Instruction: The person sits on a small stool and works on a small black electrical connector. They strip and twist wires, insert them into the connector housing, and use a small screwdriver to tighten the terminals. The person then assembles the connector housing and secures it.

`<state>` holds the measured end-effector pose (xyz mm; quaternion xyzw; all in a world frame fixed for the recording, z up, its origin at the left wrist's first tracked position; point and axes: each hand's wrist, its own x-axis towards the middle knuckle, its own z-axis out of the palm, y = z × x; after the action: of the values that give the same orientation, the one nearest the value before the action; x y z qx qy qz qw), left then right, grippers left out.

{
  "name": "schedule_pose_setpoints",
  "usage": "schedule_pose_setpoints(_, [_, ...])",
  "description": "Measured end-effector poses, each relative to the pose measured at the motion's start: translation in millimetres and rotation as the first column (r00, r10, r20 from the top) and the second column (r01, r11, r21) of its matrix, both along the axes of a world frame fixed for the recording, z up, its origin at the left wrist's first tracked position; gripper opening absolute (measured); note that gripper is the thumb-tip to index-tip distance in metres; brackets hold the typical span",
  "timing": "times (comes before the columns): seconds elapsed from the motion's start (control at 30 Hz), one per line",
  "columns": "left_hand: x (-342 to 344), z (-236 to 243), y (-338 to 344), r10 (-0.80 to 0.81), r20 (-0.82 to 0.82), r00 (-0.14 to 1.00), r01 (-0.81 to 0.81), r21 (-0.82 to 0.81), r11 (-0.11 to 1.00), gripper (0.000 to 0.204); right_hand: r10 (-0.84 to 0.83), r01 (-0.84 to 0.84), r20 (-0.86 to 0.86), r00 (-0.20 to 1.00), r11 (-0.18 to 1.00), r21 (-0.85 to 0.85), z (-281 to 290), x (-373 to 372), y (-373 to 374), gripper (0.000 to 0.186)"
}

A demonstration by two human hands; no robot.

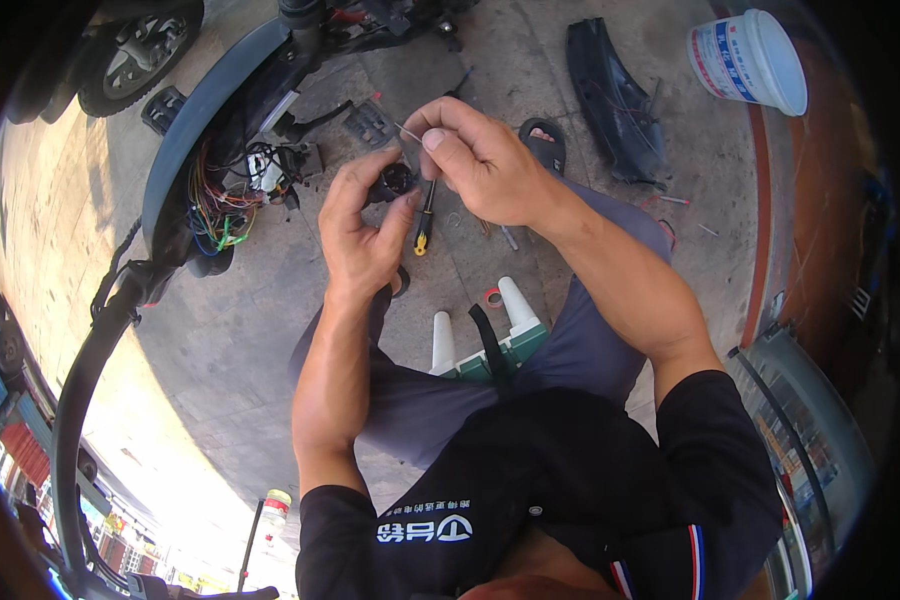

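My left hand [358,225] is closed around a small round black part [397,180], its hollow, dark side turned up between thumb and fingers. Just above and to the right, my right hand [480,165] pinches a thin metal pick-like rod [406,131] between thumb and forefinger. The rod's tip points up and left, apart from the black part. On the ground below the hands lies a screwdriver [423,232] with a black and yellow handle. Fine details inside the black part are too small to make out.
At left stands a scooter frame [210,95] with a bundle of coloured wires [215,205] hanging out. A black plastic panel [615,110] and a white bucket [750,62] are at far right. A green and white stool [515,342] and red tape roll [492,297] sit between my legs.
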<state>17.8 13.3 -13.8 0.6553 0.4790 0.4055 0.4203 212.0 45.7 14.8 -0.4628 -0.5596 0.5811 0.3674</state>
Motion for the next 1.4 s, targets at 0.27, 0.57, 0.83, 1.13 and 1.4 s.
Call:
schedule_pose_setpoints(0.27, [31.8, -111.8, -6.6, 0.049, -0.056, 0.997, -0.067, -0.402, 0.913, 0.043, -0.280, 0.282, -0.033, 0.960, 0.952, 0.117, 4.6, 62.2, 35.2, 0.025])
schedule_pose_setpoints(0.57, [140.7, -273.5, 77.0, -0.547, -0.700, 0.459, 0.134, -0.554, 0.821, 0.039, -0.490, 0.496, -0.154, 0.858, 0.868, 0.001, -4.8, 148.5, 23.0, 0.021])
schedule_pose_setpoints(0.83, [190.8, -323.1, 121.6, -0.715, -0.680, 0.162, 0.079, -0.713, 0.696, 0.036, -0.543, 0.538, -0.227, 0.809, 0.838, -0.086, -11.0, 187.4, 23.2, 0.020])
schedule_pose_setpoints(1.13, [156.4, -320.3, 123.6, -0.609, -0.675, 0.417, 0.177, -0.597, 0.783, 0.047, -0.572, 0.565, -0.091, 0.815, 0.820, -0.085, 4.4, 188.5, 22.1, 0.020])
schedule_pose_setpoints(1.4, [94.9, -222.5, 85.7, -0.165, 0.207, 0.964, 0.261, -0.633, 0.729, 0.040, -0.580, 0.581, -0.083, 0.810, 0.814, -0.017, -0.6, 170.2, 25.5, 0.020])
